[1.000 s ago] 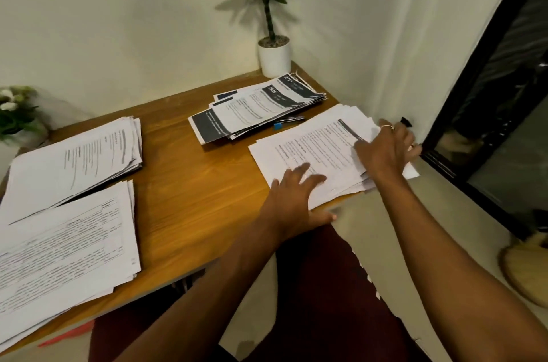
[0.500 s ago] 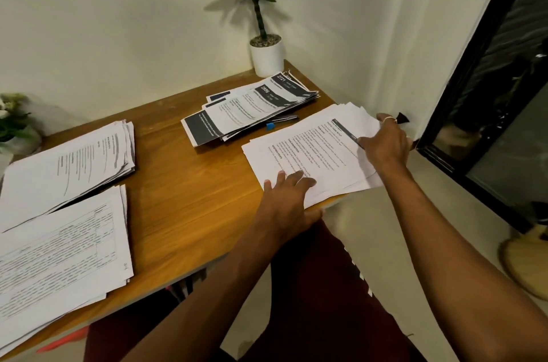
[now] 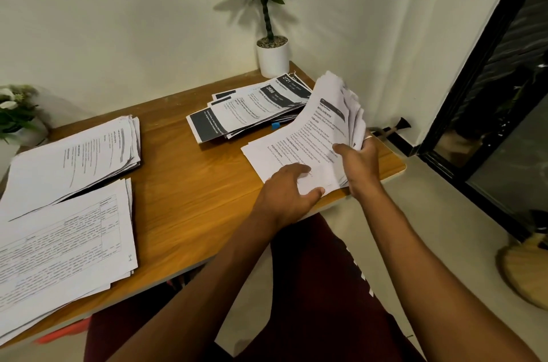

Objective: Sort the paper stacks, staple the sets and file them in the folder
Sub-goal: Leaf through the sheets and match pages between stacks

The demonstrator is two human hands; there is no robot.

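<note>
Currently the sorting stage is under way, with four piles on the wooden counter. At centre right of the frame, the right hand grips the right edge of the printed stack, thumb on top and fingers curled beneath, so that this edge stands raised and its sheets fan apart while the near left part lies on the counter. The left hand is not clenched: it rests on the stack's near left corner, fingers laid over the top sheet and thumb at the near edge, steadying it. Just beyond, toward upper centre, lies the black-headed stack, loosely splayed, with a small blue item between the two piles. Two further piles, the upper left stack and the lower left stack, occupy the left of the frame, well apart from the hands. No stapler or folder can be made out, so stapling and filing appear not yet begun; squaring and sorting this pile seems the step in hand.
</note>
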